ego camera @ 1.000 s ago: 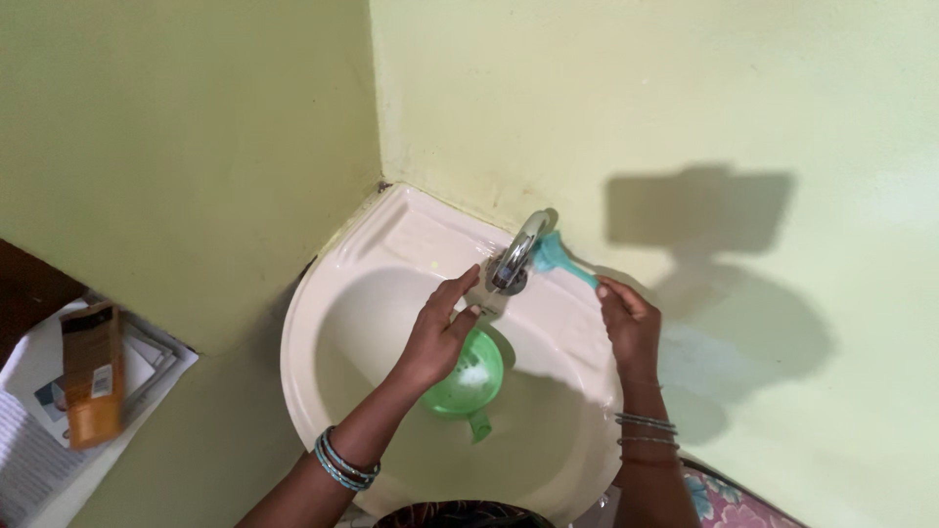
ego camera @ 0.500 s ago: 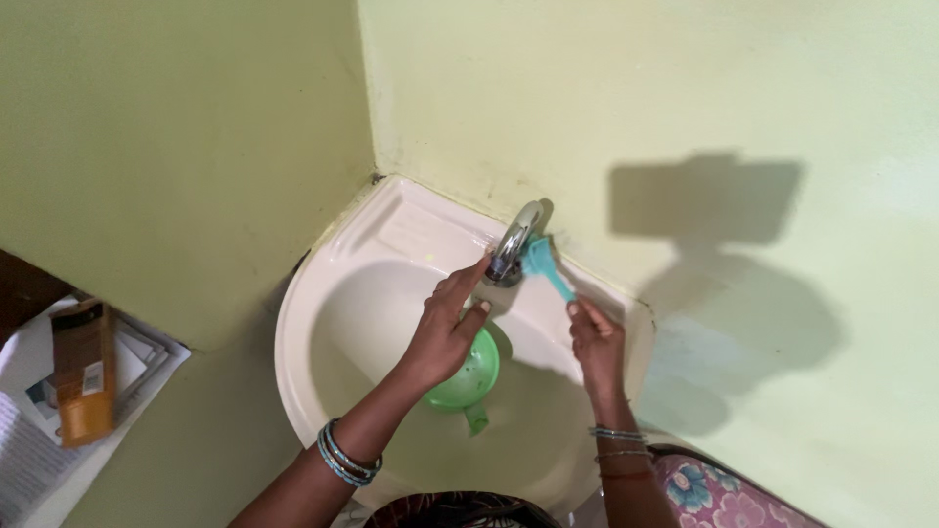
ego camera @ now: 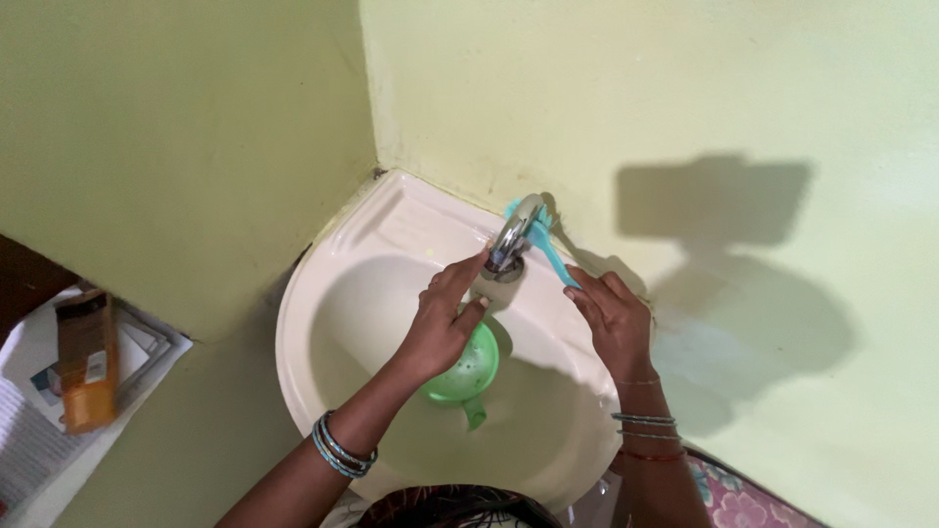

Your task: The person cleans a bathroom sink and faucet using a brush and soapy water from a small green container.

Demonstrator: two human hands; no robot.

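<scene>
Left hand (ego camera: 442, 328): blue bangles at the wrist, reaching across the basin; thumb and fingertips pinched on the base of the tap, apparently to steady it.

Green strainer (ego camera: 463, 371): round plastic, short handle pointing toward the wearer; lies in the bowl of the basin, directly under the left hand and partly hidden by it, holding a little white residue.

Right hand (ego camera: 611, 318): thin bangles at the wrist; fingers closed on the handle of a teal brush (ego camera: 546, 246), held slantwise so the bristle end reaches behind the tap, against the wall side.

Tap (ego camera: 511, 240): chrome, curved spout, mounted at the back rim; whether water runs cannot be told.

Washbasin (ego camera: 323, 332): cream ceramic, corner-fitted, ribbed soap rest at the back left.

Surroundings: pale green walls meeting in a corner behind the basin; shadow of head and arm on the right wall. Low left, papers and an orange carton (ego camera: 83, 362) on a lower surface. Floral cloth at the lower right edge.
</scene>
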